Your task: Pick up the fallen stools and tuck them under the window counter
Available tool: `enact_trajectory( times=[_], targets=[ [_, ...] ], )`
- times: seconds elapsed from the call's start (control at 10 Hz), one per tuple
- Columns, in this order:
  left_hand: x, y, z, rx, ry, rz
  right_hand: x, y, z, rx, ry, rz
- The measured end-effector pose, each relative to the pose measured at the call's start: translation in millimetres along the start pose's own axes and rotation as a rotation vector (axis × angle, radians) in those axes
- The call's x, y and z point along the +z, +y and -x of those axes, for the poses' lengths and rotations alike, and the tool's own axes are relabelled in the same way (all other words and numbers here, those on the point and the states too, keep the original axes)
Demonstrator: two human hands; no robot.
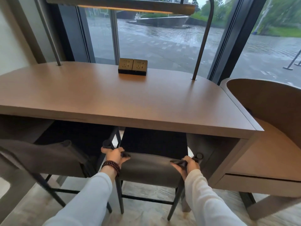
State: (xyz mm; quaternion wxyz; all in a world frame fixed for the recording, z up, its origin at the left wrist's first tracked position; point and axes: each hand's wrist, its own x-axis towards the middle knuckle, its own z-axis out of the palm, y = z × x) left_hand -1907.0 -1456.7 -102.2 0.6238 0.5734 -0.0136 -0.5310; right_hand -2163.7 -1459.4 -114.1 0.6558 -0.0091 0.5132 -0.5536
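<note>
Both hands grip the curved grey backrest of an upright stool (149,168): the left hand (114,156) is curled over its left end and the right hand (189,163) over its right end, fingers wrapped around the top edge. The stool stands on its dark legs on the pale floor (146,214), and its dark seat reaches in beneath the front edge of the brown worktop (130,101) while the backrest is on the near side. A string of dark beads (111,167) circles the left wrist, and both arms wear light sleeves. Just beside it on the left stands a second stool (48,157), also upright, with its seat under the worktop edge. On the worktop near the window (162,41) sits a double socket block (132,66), and a slim metal post (203,38) rises from the surface to its right. A rounded brown seat shell (268,111) adjoins the worktop's right end
</note>
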Motion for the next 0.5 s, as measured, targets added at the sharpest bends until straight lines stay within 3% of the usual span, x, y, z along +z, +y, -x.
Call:
enact_trajectory(
  times=[0.2, 0.3, 0.4, 0.5],
  targets=[
    [-12, 5, 5, -0.02, -0.096, -0.098, -8, -1, -4, 0.018, -0.027, 0.085],
    [-26, 17, 14, -0.036, -0.16, -0.152, -17, -4, 3, 0.058, -0.047, 0.254],
    [-35, 20, 20, -0.013, -0.117, -0.161, -18, 5, 11, 0.078, -0.021, 0.364],
    [-51, 16, 46, -0.017, -0.141, -0.217, -14, 29, 23, 0.216, -0.148, 0.413]
  ],
)
